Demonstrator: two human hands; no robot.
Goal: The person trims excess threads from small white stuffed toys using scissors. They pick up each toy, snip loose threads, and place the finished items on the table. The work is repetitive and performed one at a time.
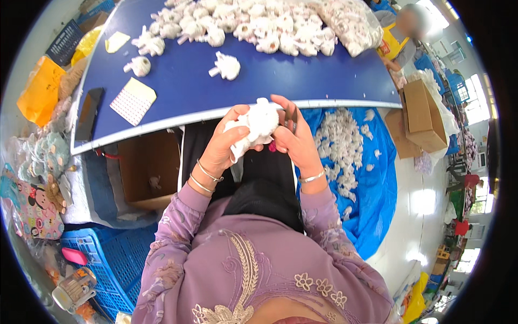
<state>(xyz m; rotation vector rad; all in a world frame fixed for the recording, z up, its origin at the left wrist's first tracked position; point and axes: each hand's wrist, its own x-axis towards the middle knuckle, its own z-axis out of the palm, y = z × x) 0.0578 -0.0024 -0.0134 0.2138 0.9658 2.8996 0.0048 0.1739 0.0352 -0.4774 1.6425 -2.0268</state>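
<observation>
In front of my lap, just off the near edge of the blue table, I hold up a small white plush piece. My left hand is closed round its lower left side. My right hand is closed at its right side, thumb bent inward. A small dark metal tool shows between the right fingers; its kind is mostly hidden. A bit of magenta shows below the plush. Similar loose plush pieces lie on the table, one straight ahead and another farther left.
A heap of white plush pieces and a filled clear bag cover the table's far side. A printed card and a black case lie left. Blue sheeting with more pieces hangs right. A person sits at far right.
</observation>
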